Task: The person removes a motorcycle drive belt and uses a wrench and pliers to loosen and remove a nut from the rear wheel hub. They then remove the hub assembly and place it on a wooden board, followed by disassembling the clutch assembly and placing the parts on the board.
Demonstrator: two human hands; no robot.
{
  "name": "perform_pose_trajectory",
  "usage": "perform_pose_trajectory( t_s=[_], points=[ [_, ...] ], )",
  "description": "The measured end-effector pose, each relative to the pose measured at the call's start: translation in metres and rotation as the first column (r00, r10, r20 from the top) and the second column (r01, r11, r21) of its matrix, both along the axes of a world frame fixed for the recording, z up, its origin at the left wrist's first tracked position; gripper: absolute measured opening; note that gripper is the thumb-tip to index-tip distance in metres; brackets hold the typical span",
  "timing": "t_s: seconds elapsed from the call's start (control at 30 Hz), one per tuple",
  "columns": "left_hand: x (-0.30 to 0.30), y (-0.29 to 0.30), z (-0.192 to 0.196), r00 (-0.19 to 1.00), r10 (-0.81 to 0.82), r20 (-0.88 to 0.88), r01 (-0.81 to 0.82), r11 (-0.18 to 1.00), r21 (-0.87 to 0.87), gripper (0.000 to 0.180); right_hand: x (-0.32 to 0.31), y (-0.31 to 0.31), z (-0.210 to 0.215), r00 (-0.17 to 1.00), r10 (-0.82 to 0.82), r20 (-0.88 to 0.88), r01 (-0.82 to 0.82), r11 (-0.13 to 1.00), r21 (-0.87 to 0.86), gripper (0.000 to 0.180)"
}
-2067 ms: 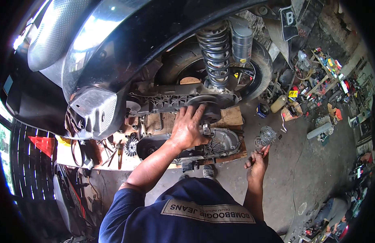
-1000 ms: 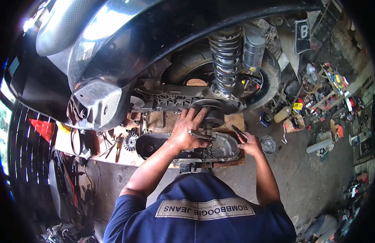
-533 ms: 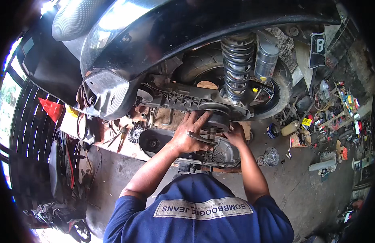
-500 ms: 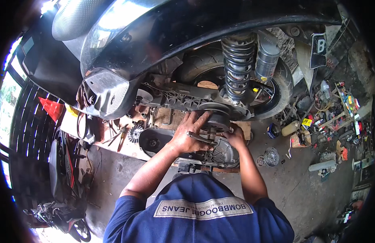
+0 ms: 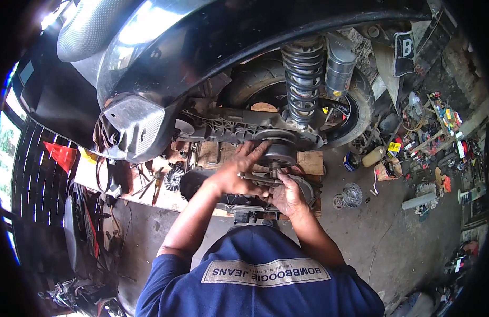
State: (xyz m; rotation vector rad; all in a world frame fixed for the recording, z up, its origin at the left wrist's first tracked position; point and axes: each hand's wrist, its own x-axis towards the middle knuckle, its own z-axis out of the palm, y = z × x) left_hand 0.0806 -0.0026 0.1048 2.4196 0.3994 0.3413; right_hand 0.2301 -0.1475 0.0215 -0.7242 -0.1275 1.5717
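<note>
My left hand (image 5: 235, 173) is pressed against the side of a round metal clutch drum (image 5: 276, 154) on the scooter's drive case (image 5: 223, 128), two fingers spread along its rim. A socket (image 5: 274, 170) sits at the drum's centre, on the side toward me. From it a flat metal wrench (image 5: 254, 178) reaches left, across my left hand. My right hand (image 5: 287, 196) is closed around the wrench near the socket, thumb up against the socket. Beneath both hands lies a removed crankcase cover (image 5: 194, 182), partly hidden by them.
A black shock absorber (image 5: 303, 79) and the rear wheel (image 5: 360, 113) stand beyond the drum. Hand tools (image 5: 157, 185) and a finned fan (image 5: 173, 179) lie on a low board at the left. A clear bowl (image 5: 352, 194) rests on the floor; parts clutter (image 5: 434, 142) fills the right.
My right hand has come from the drum's right side, down and left onto the wrench. My left hand stays on the drum. The whole view has shifted slightly.
</note>
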Motion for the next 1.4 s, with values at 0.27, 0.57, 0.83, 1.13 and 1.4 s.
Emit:
perform_pose_trajectory(
  t_s=[0.27,0.57,0.83,1.13,1.4],
  points=[
    [-0.033,0.039,-0.017,0.892,0.034,0.451,0.361,0.549,-0.754,0.080,-0.014,0.004,0.019,0.977,-0.171,0.128,0.194,0.961,-0.196,0.030],
    [-0.016,-0.007,-0.069,0.979,0.205,0.008,-0.161,0.788,-0.594,0.050,-0.021,0.002,0.007,0.933,-0.197,0.301,0.267,0.939,-0.214,0.036],
    [-0.004,-0.054,-0.084,0.967,0.193,-0.168,-0.238,0.440,-0.866,0.052,-0.055,-0.009,-0.007,0.496,-0.370,0.786,0.552,0.833,0.043,0.048],
    [-0.008,-0.063,-0.101,0.666,0.744,-0.055,0.108,-0.169,-0.980,0.025,-0.047,-0.046,-0.001,0.481,-0.606,0.633,0.459,0.790,0.408,0.031],
    [0.007,-0.089,-0.101,0.715,0.699,-0.007,-0.162,0.157,-0.974,0.034,0.094,-0.029,-0.022,-0.261,-0.354,0.898,0.210,0.887,0.411,0.036]
  ],
)
